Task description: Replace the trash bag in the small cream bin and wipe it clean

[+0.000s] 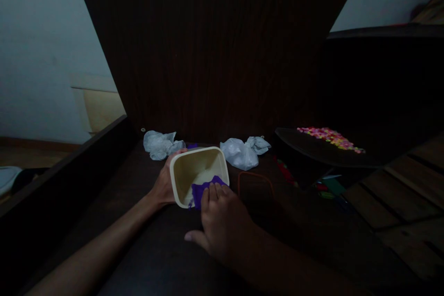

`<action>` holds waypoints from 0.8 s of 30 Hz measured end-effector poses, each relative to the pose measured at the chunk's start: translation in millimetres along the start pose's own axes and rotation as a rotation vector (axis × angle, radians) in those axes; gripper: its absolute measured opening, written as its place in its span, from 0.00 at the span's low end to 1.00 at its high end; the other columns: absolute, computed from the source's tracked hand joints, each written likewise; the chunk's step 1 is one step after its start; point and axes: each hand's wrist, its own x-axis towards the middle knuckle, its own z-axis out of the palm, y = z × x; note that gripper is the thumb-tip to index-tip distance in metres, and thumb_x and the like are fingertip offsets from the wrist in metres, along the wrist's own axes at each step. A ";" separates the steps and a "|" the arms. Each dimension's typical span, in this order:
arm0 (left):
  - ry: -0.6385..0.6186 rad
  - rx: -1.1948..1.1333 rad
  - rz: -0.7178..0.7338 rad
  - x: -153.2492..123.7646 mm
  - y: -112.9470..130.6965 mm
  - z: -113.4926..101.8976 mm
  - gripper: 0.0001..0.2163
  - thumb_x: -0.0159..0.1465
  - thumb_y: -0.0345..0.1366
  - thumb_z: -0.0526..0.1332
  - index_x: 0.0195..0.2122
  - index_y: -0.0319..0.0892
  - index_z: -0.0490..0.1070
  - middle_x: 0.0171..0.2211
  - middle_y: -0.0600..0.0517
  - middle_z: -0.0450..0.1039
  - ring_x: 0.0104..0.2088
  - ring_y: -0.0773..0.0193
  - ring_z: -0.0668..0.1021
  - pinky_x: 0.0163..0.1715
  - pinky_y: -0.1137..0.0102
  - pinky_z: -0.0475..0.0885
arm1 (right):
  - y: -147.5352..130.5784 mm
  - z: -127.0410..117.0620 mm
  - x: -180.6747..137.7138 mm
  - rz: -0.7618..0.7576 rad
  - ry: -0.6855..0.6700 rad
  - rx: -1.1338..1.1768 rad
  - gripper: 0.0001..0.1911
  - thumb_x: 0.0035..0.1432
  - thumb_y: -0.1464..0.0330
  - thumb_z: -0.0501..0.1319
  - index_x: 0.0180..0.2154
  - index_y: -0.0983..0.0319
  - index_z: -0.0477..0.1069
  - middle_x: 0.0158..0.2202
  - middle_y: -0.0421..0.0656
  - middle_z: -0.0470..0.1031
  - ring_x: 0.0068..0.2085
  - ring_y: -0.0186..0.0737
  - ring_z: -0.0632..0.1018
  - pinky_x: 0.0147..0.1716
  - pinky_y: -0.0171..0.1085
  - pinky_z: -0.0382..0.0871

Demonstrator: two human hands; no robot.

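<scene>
A cream rectangular container with rounded corners is tilted so that its open mouth faces me. My left hand grips it from the left side, with the fingers partly hidden behind its wall. Over the near right rim, my right hand presses a purple cloth against the inside of the container. The fingers lie together on the cloth, and the thumb sticks out to the left, apart from it. Some of the cloth is hidden beneath the fingers.
Two knotted whitish plastic bags lie at the back of the dark surface. An orange-brown wire-like loop is to the right. A black piece bears small colourful bits. A raised dark edge runs along the left.
</scene>
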 end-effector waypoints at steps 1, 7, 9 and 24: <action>-0.004 0.017 0.020 1.6 1.2 0.1 0.44 0.57 0.47 0.71 0.71 0.47 0.50 0.64 0.37 0.65 0.65 0.39 0.69 0.63 0.43 0.68 | 1.4 -3.7 -0.8 0.014 -0.025 -0.005 0.50 0.60 0.40 0.58 0.58 0.83 0.70 0.59 0.73 0.70 0.61 0.68 0.74 0.60 0.54 0.67; -0.004 0.030 0.095 11.9 13.3 0.9 0.52 0.54 0.52 0.73 0.73 0.47 0.45 0.64 0.35 0.65 0.64 0.36 0.71 0.62 0.40 0.69 | 16.3 -12.1 15.3 -0.030 -0.136 0.114 0.51 0.57 0.36 0.56 0.57 0.79 0.73 0.57 0.68 0.74 0.59 0.65 0.75 0.63 0.51 0.64; -0.009 0.035 0.124 13.6 16.6 0.2 0.51 0.55 0.52 0.72 0.73 0.46 0.45 0.63 0.35 0.65 0.63 0.36 0.71 0.62 0.40 0.68 | 21.4 -8.7 28.9 -0.087 -0.202 0.161 0.53 0.56 0.35 0.56 0.59 0.78 0.71 0.61 0.69 0.70 0.63 0.66 0.71 0.65 0.52 0.60; 0.006 -0.048 0.046 8.3 14.4 -0.6 0.43 0.57 0.45 0.72 0.70 0.45 0.52 0.64 0.35 0.65 0.65 0.37 0.70 0.64 0.41 0.66 | 17.1 2.5 74.9 -0.348 -0.214 0.348 0.49 0.58 0.39 0.59 0.62 0.75 0.68 0.65 0.64 0.66 0.69 0.62 0.64 0.68 0.52 0.57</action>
